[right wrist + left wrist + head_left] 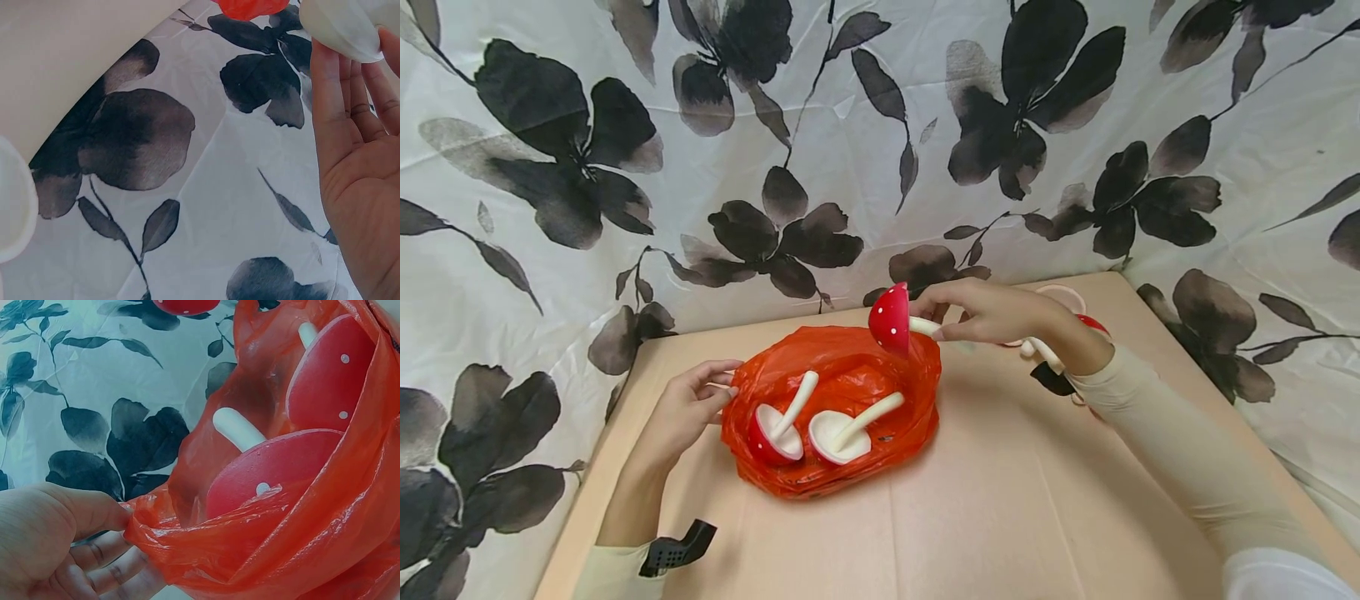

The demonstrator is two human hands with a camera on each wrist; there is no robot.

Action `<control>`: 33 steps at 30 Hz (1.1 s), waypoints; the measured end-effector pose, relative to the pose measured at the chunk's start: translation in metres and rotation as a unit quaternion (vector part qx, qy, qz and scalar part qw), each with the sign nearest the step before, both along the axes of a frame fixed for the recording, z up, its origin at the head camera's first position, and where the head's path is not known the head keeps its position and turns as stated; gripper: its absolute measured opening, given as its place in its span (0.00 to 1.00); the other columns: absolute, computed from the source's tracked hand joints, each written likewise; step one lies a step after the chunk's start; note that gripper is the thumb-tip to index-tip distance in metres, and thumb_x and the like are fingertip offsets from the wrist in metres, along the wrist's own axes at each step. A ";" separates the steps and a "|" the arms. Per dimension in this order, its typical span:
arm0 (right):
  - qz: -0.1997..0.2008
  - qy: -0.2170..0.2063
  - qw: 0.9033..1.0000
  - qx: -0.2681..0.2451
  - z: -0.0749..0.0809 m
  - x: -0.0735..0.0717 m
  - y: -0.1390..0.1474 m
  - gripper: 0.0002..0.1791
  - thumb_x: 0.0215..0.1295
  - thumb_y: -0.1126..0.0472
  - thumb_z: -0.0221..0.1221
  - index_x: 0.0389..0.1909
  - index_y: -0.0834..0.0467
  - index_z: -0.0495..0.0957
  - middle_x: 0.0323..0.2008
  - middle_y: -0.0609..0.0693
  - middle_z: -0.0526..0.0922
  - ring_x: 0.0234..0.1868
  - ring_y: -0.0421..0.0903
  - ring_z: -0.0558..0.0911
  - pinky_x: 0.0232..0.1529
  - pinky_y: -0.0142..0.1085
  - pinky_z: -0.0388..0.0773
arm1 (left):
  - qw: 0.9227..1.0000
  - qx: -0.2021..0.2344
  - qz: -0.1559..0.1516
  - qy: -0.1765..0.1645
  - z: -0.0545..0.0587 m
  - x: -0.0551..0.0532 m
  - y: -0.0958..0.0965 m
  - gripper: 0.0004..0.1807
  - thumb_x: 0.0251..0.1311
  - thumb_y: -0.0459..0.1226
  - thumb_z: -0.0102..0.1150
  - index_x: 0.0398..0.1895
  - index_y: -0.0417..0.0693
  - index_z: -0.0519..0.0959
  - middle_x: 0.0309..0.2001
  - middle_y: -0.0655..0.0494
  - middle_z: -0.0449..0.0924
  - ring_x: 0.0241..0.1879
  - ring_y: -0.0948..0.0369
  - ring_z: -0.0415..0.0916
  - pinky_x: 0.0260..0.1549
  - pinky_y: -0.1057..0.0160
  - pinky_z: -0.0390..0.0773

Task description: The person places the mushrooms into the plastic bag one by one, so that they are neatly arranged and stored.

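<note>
A red plastic bag lies opened out on the table. Inside it are two toy mushrooms, a left one and a right one, with red white-dotted caps and pale stems. At the bag's left rim, my left hand pinches the plastic between thumb and fingers, as the left wrist view shows. A third red-capped mushroom is held by its stem in my right hand, over the bag's far right edge. In the right wrist view, a pale part of the held mushroom shows at the fingertips.
Behind my right forearm, partly hidden, more mushroom pieces lie on the table, among them a red cap, a white stem and a pale round underside. A floral cloth rises behind the light wooden table.
</note>
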State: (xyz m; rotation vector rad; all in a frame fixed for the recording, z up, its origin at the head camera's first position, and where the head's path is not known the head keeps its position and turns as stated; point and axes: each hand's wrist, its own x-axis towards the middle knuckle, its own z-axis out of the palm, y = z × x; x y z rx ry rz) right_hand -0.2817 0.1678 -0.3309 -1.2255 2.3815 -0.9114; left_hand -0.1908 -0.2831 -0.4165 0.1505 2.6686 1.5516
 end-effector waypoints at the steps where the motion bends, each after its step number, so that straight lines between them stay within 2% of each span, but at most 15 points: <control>1: 0.001 0.002 1.000 0.001 0.000 0.000 -0.002 0.20 0.69 0.60 0.63 0.60 0.47 0.77 0.52 0.42 0.81 0.52 0.44 0.81 0.44 0.37 0.86 | 1.000 0.001 0.000 0.000 0.000 0.000 0.000 0.22 0.71 0.28 0.51 0.67 0.40 0.72 0.53 0.35 0.79 0.43 0.52 0.85 0.35 0.58 0.88; 7: 0.006 0.009 1.000 -0.002 -0.001 -0.003 -0.012 0.19 0.68 0.62 0.62 0.59 0.45 0.78 0.51 0.40 0.82 0.50 0.42 0.81 0.41 0.36 0.86 | 1.000 0.006 -0.004 0.002 -0.002 0.002 -0.001 0.22 0.71 0.28 0.50 0.67 0.40 0.72 0.53 0.35 0.79 0.43 0.52 0.85 0.35 0.58 0.88; 18: 0.033 0.013 0.999 0.001 -0.001 -0.005 -0.030 0.20 0.68 0.63 0.63 0.59 0.48 0.78 0.51 0.42 0.81 0.51 0.43 0.81 0.44 0.39 0.87 | 1.000 0.007 -0.004 0.002 -0.005 0.003 -0.001 0.22 0.71 0.29 0.51 0.67 0.40 0.72 0.53 0.36 0.79 0.43 0.54 0.85 0.35 0.59 0.88; 33: 0.067 0.029 0.997 0.010 -0.006 -0.004 -0.055 0.20 0.69 0.63 0.62 0.60 0.49 0.78 0.51 0.42 0.80 0.50 0.41 0.81 0.48 0.38 0.85 | 1.000 -0.003 -0.007 0.005 -0.002 -0.004 -0.001 0.22 0.72 0.30 0.52 0.68 0.41 0.71 0.54 0.37 0.78 0.45 0.50 0.84 0.35 0.60 0.88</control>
